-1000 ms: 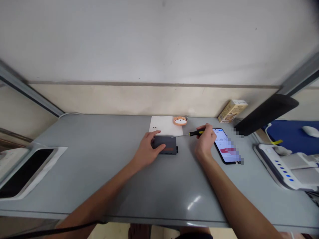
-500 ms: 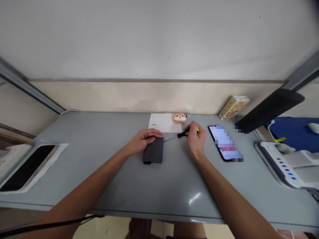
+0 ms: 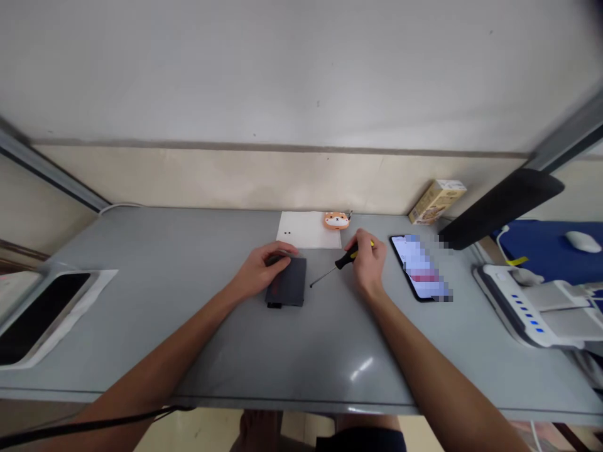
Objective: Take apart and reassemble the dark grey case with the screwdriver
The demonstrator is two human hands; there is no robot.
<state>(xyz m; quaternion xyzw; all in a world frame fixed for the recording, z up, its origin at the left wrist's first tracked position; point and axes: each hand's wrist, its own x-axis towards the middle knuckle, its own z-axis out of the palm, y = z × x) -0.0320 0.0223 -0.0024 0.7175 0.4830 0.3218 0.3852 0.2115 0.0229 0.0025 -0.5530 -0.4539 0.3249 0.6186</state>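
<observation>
A flat dark grey rectangular case (image 3: pixel 287 282) lies on the desk, with a small black part sticking out at its near left corner. My left hand (image 3: pixel 264 267) grips its upper left, thumb on top and fingers along the far edge. My right hand (image 3: pixel 370 260) is closed around a black and yellow screwdriver (image 3: pixel 347 258). The screwdriver's thin shaft points down and left, its tip just right of the case and apart from it. At the tip is a small dark speck, too small to name.
Behind the case lies a white paper (image 3: pixel 306 231) with two small dark dots and an orange animal-face case (image 3: pixel 336 220). On the right are a lit phone (image 3: pixel 419 270), a carton (image 3: pixel 436 202), a black upright panel (image 3: pixel 504 207) and a white power strip (image 3: pixel 518 307). A dark-screened tablet (image 3: pixel 44 317) lies left.
The screwdriver tip has come away from the case's right edge and swung down toward me, with a dark speck at its end. My left thumb has shifted slightly on the case.
</observation>
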